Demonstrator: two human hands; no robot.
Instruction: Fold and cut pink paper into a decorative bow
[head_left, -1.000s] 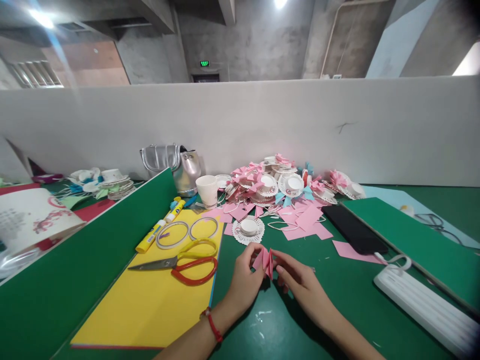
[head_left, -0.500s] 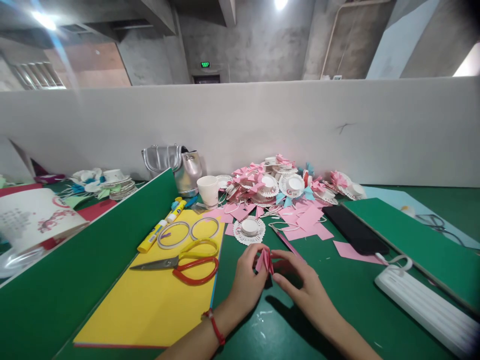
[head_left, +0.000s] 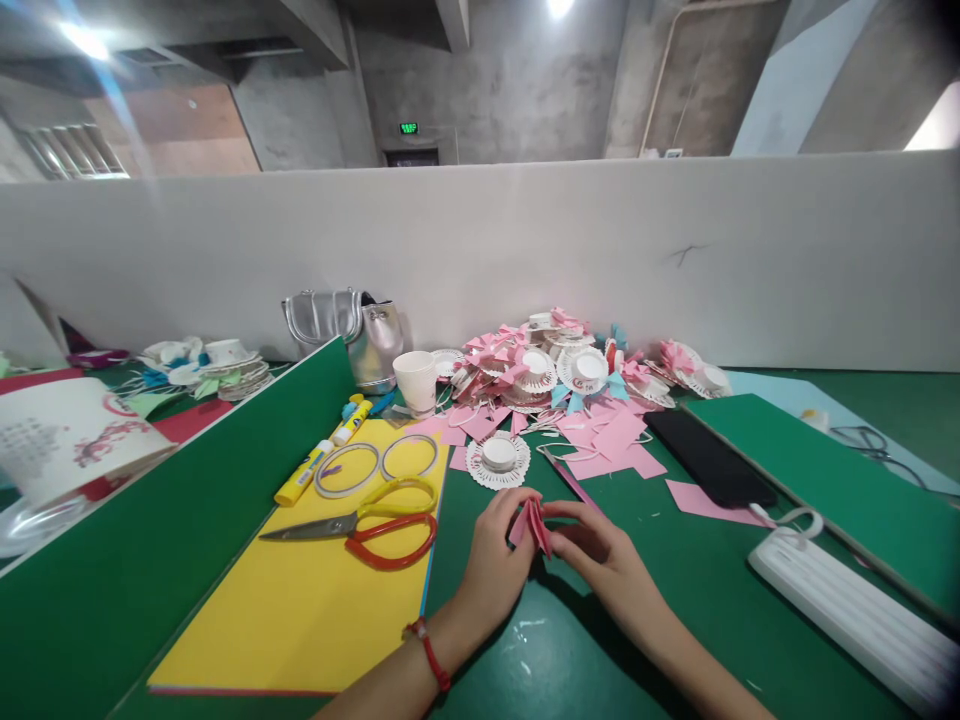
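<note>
A small piece of folded pink paper [head_left: 531, 522], pleated like a fan, stands between my two hands above the green table. My left hand [head_left: 491, 560] pinches it from the left, with a red cord bracelet round the wrist. From the other side, my right hand [head_left: 611, 565] has its thumb and forefinger closed at the paper's right edge. Just beyond the hands lies a fringed white paper disc with a small round cup base [head_left: 499, 455] in its middle. A purple pencil-like stick [head_left: 576, 478] lies by the right fingertips.
Scissors [head_left: 360, 525] and two tape rolls [head_left: 347, 470] lie on yellow paper [head_left: 300, 620] at left, beside glue sticks [head_left: 304, 472]. A paper cup [head_left: 415, 383] and a heap of decorated discs [head_left: 536, 370] stand behind. Rightward are a phone [head_left: 709, 460] and power strip [head_left: 855, 610].
My right thumb and forefinger have drawn closer together and now meet the paper's right edge. The folds of the pink paper have tilted slightly and spread toward the right.
</note>
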